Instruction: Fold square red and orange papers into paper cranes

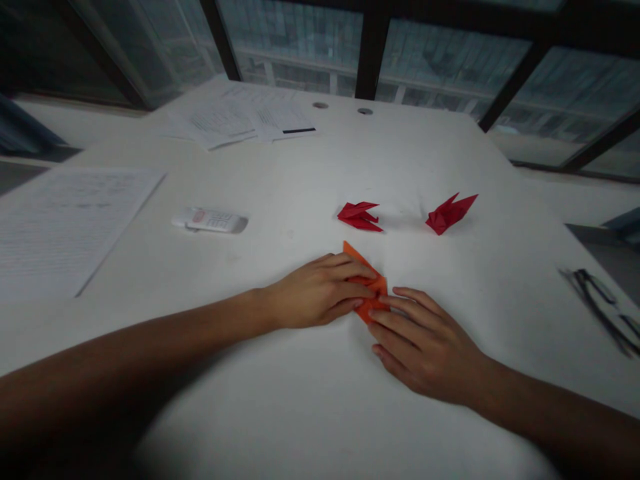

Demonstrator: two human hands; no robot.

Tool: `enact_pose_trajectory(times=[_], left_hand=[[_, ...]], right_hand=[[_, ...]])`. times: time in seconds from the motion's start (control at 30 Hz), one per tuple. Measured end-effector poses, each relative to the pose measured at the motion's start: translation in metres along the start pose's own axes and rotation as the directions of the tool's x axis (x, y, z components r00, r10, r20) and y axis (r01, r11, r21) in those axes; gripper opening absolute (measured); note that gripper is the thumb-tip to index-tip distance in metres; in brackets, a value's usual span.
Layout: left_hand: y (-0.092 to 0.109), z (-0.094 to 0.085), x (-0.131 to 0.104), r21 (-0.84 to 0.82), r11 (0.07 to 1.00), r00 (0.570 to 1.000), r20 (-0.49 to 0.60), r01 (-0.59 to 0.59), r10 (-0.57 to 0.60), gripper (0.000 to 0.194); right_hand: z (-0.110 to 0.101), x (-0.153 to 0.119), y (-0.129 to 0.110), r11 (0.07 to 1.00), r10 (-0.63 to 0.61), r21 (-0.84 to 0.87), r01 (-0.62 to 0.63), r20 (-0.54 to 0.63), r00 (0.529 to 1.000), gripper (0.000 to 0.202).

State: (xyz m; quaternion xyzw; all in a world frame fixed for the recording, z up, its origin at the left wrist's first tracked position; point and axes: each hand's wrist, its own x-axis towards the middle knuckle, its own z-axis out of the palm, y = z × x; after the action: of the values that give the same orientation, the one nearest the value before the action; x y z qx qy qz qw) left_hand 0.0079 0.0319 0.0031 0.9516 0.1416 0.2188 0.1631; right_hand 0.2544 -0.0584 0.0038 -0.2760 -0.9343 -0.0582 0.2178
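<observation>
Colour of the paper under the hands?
The folded paper is orange, best seen in the head view.

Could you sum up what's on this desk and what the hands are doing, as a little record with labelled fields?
Left hand: fingers laid over the orange paper
Right hand: fingertips on the paper's right side
Beyond the hands: two folded red paper pieces, side by side, apart
Left of them: white labelled object
Far left: printed sheets, more near the windows
Far right: glasses, partly cut off
Surface: white desk
</observation>
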Motion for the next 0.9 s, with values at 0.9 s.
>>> enact_pose_trajectory(times=[0.9], left_hand=[[-0.0004,-0.0043,-0.0025,0.06,0.947,0.949,0.017,0.314,-0.316,0.058]], right_hand=[[-0.0015,0.0012,0.0047,0.997,-0.028,0.068,0.027,0.019,0.999,0.026]])
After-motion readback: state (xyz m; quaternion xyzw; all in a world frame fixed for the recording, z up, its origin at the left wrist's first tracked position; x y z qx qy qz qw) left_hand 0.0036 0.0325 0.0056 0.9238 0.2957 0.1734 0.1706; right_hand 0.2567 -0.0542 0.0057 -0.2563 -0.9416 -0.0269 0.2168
